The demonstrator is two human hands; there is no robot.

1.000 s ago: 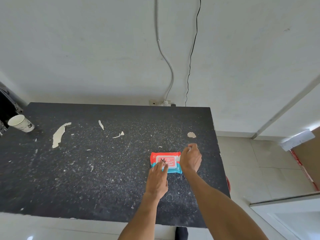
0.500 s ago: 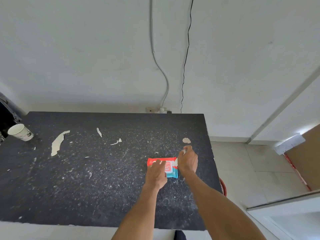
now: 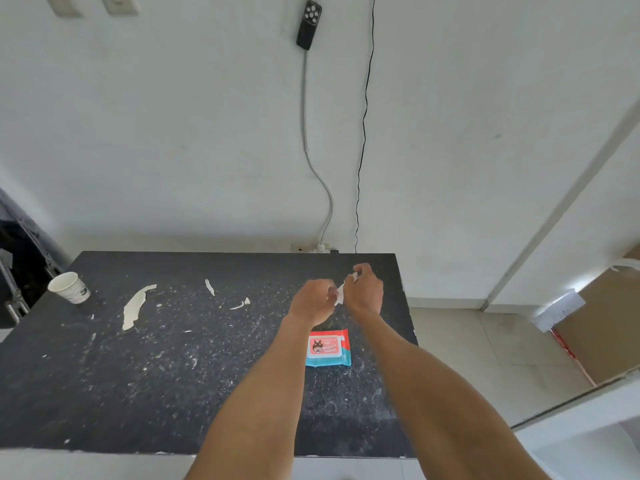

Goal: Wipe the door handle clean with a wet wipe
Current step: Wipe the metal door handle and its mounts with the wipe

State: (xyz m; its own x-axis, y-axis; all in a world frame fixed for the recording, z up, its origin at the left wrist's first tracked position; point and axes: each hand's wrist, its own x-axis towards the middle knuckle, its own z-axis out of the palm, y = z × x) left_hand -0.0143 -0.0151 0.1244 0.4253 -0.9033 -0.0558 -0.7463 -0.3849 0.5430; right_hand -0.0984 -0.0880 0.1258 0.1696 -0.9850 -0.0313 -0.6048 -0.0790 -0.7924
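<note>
Red-teal pack (image 3: 329,351), cartoon label (image 3: 318,346); wet wipe (image 3: 340,295) pinched.

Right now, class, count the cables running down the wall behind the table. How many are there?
2. A thick white cable hangs from the black device down to the socket; a thin black cable runs just right of it, dropping behind the table.

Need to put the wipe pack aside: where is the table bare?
Bare: the near-left stretch of the table, bordered by the paper cup, the long pale flake and the wipe pack. Crowded: the right end, where left hand and right hand hold the wet wipe.
</note>
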